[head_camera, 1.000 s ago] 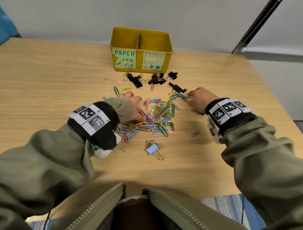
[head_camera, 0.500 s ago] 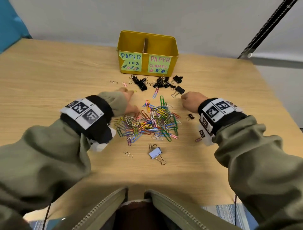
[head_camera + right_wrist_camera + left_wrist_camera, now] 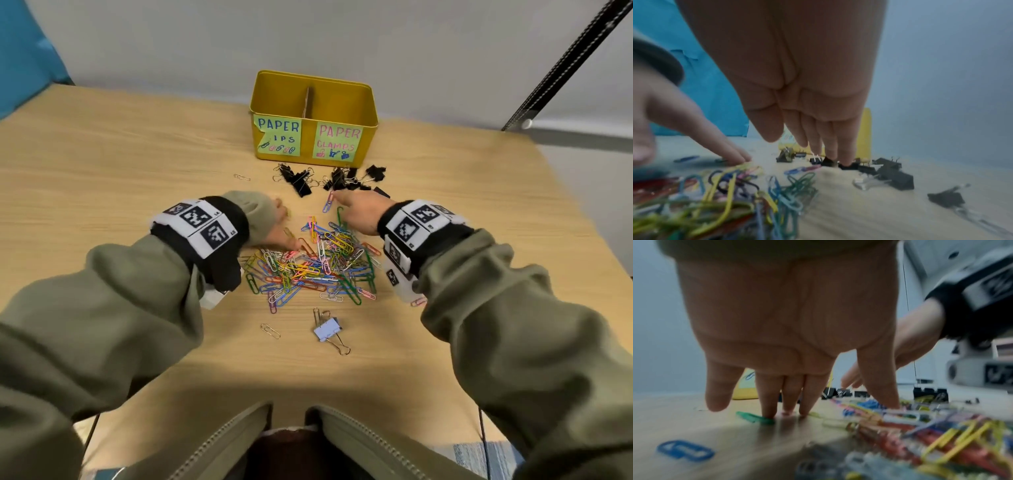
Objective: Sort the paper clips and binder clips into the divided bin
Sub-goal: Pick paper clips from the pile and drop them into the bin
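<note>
A heap of coloured paper clips lies mid-table. My left hand is spread flat at the heap's left edge, fingertips pressing a green clip on the wood. My right hand reaches over the heap's far right, fingers straight and together, holding nothing. Black binder clips lie in a row before the yellow divided bin, labelled for clips on the left and clamps on the right. A pale blue binder clip lies nearer me.
Stray paper clips lie apart: one left of the black clips, one near the blue binder clip, a pink one under my right wrist. A blue panel stands at the far left. The table's front edge is by my lap.
Both hands have moved forward and inward along the heap. The right hand has uncurled from a loose fist into straight fingers near the black binder clips.
</note>
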Available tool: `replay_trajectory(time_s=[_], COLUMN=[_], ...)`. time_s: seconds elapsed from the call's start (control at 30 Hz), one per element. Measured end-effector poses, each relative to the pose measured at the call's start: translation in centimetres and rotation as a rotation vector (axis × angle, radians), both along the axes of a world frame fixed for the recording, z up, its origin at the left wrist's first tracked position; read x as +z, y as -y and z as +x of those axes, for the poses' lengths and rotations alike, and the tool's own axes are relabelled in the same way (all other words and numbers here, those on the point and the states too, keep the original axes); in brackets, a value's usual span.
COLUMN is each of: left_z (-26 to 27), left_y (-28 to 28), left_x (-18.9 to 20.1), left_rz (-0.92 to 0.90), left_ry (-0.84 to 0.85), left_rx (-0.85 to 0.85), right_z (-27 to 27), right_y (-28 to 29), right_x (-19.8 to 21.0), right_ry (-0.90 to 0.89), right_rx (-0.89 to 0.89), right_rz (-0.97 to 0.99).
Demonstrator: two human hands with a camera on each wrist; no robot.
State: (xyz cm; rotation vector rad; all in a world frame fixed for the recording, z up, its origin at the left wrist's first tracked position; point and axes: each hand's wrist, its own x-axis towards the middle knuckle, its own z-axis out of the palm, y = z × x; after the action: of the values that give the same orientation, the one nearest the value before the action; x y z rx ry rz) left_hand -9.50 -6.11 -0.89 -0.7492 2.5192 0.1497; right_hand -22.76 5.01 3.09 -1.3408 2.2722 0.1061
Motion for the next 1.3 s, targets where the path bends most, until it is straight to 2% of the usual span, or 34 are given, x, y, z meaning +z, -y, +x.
replay_trajectory(time_s=[0.13, 0.27, 0.37, 0.43, 0.5, 0.57, 0.67, 0.73, 0.83, 0.9, 0.97, 1.07, 1.17, 1.3], left_z=[0.5, 0.4, 0.4, 0.4, 0.6, 0.9, 1.2, 1.7, 2.2, 2.4, 2.5, 2.5, 2.5, 3.1], left_y=[1.5, 3.8, 4.4, 3.8, 2.0, -0.5, -2.5, -2.5, -2.0, -2.1, -2.8, -4.4, -4.8, -3.9], left_x=[1.0, 2.0, 0.9, 0.3, 0.5, 0.4, -0.1, -0.2, -0.1, -0.4, -0.7, -0.6, 0.0, -0.5], left_rz=[-0.049, -0.087, -0.031, -0.014, -0.008, 0.048, 0.191, 0.257, 0.172, 0.131, 0.134, 0.212, 0.27, 0.173], left_ry=[-0.088, -0.075, -0.048, -0.044, -0.011, 0.01, 0.019, -0.06, -0.155, -0.109, -0.023, -0.015, -0.103, -0.159], left_rx=[0.027, 0.12, 0.105, 0.085, 0.066, 0.036, -0.003, 0.044, 0.076, 0.063, 0.009, -0.042, 0.006, 0.099], right_z=[1.1, 2.8, 1.8, -0.2, -2.4, -3.6, -2.8, -1.9, -0.9, -0.8, -0.8, -0.3, 0.0, 1.2], right_y=[1.3, -0.5, -2.4, -3.2, -3.8, -4.3, -4.4, -4.2, -3.8, -3.5, -3.3, -3.4, -3.7, -3.9], right_x=[-1.3, -2.1, -1.6, -1.0, -0.6, -0.5, -0.8, -1.2, -0.8, -0.5, -0.8, -1.9, -2.3, -1.3], right_ry=[0.008, 0.023, 0.129, 0.096, 0.005, -0.059, -0.056, -0.022, 0.072, 0.108, 0.064, 0.013, 0.016, 0.086], right_rx=[0.071, 0.197, 0.057, -0.119, -0.265, -0.315, -0.265, -0.205, -0.133, -0.139, -0.154, -0.179, -0.218, -0.141], right_rz=[0.066, 0.11, -0.011, -0.091, -0.079, 0.024, 0.149, 0.135, 0.054, 0.004, 0.001, 0.045, 0.081, 0.099])
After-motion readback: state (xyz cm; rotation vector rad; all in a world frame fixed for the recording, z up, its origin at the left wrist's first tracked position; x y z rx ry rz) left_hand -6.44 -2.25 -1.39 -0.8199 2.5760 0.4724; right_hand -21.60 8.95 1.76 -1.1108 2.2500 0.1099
